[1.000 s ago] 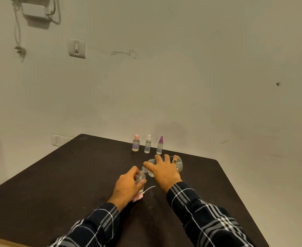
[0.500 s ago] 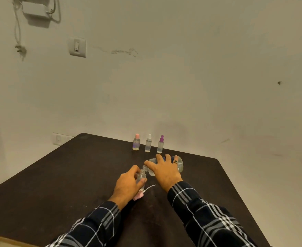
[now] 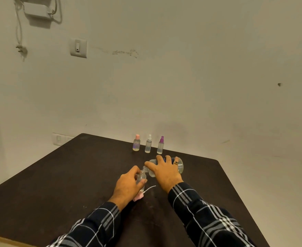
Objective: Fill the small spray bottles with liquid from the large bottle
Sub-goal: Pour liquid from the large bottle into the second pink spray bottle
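- A pink spray cap (image 3: 138,197) is lying on the surface (image 3: 57,184), just nearer than the open small bottle (image 3: 141,177).
- The left hand (image 3: 127,186) is holding that bottle upright, fingers curled round it.
- The right hand (image 3: 166,172) is gripping the tipped large bottle (image 3: 180,166), with its mouth at the small bottle's neck.
- Three capped spray bottles (image 3: 148,145) are standing beyond it.

A dark brown surface (image 3: 57,175) stands against a plain off-white wall (image 3: 200,77). A switch (image 3: 78,47) sits high on the wall, with a scuff (image 3: 125,52) to its right. A white box (image 3: 37,9) hangs above, trailing a cord (image 3: 19,32). A socket (image 3: 58,139) sits low, just behind the surface's far corner.
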